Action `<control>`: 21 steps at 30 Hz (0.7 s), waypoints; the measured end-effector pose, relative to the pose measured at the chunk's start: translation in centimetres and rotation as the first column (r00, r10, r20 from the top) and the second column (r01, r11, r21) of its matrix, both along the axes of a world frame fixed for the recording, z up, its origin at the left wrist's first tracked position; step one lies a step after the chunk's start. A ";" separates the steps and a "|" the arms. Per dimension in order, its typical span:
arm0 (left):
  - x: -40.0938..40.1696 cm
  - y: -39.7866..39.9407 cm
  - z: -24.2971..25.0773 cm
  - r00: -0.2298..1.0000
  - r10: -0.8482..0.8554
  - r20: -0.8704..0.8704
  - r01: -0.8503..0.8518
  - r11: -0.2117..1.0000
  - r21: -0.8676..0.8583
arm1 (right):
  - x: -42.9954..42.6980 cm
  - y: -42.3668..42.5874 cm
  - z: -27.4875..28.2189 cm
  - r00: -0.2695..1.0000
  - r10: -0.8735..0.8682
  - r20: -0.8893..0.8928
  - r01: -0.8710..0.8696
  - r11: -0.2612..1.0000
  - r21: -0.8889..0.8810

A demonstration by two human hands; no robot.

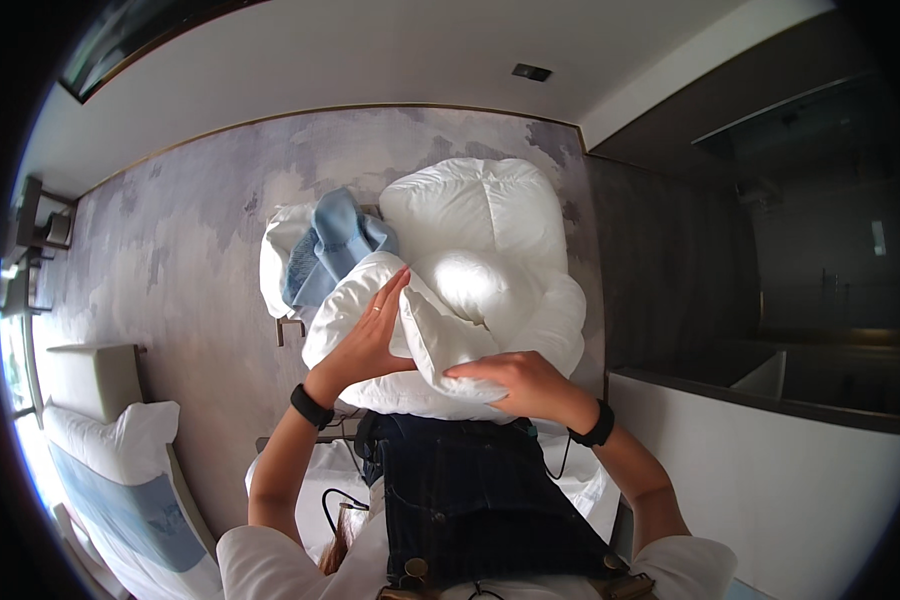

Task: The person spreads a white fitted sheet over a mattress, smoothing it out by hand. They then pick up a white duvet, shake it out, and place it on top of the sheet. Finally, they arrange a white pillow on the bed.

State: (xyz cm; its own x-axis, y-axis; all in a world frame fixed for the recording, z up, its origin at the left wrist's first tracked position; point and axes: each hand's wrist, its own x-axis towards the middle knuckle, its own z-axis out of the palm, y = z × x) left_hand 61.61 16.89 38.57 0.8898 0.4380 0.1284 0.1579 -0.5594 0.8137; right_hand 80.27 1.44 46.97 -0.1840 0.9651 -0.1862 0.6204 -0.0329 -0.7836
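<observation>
A bulky white duvet (487, 210) lies bunched in front of me, its near part close against my body. My left hand (367, 341) rests flat along a raised fold of it, fingers straight and thumb spread wide. The right hand (529, 382) grips the near edge of the same fold, with the fingers on top and the thumb hidden. Between the two hands a flap of the duvet stands up. Each wrist wears a black band. To the left of the duvet lies a crumpled blue cloth (337, 240) on white bedding (276, 262).
A bed with a blue runner (131, 510) stands at lower left, beside a pale box-shaped piece of furniture (94, 381). Patterned grey carpet (202, 225) covers the floor. On the right are a low white partition (757, 465) and a dark glazed area (817, 225). White bedding (300, 480) lies behind me.
</observation>
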 end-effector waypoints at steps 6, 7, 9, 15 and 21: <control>2.5 -2.6 -1.1 0.922 -0.386 -0.037 0.387 0.922 0.013 | 4.6 -3.6 -1.6 0.992 -0.118 -0.046 0.119 0.993 0.024; 2.4 -3.6 -1.4 0.881 -0.465 -0.085 0.466 0.885 -0.007 | 6.4 -4.3 -2.6 0.979 -0.181 0.090 0.160 0.966 0.203; 2.7 -5.0 -1.9 0.863 -0.497 -0.093 0.496 0.868 -0.037 | 10.9 -5.9 -5.2 0.833 -0.544 0.102 0.484 0.806 0.341; 3.7 -5.7 -2.6 0.797 -0.565 -0.214 0.570 0.820 -0.043 | 18.3 -11.5 -17.3 0.159 -0.964 0.214 0.828 0.012 -0.560; 4.0 -3.7 -2.6 0.951 -0.036 -0.308 0.105 0.972 0.212 | 17.8 -9.1 -17.6 -0.191 -0.837 -0.513 0.713 0.241 -0.659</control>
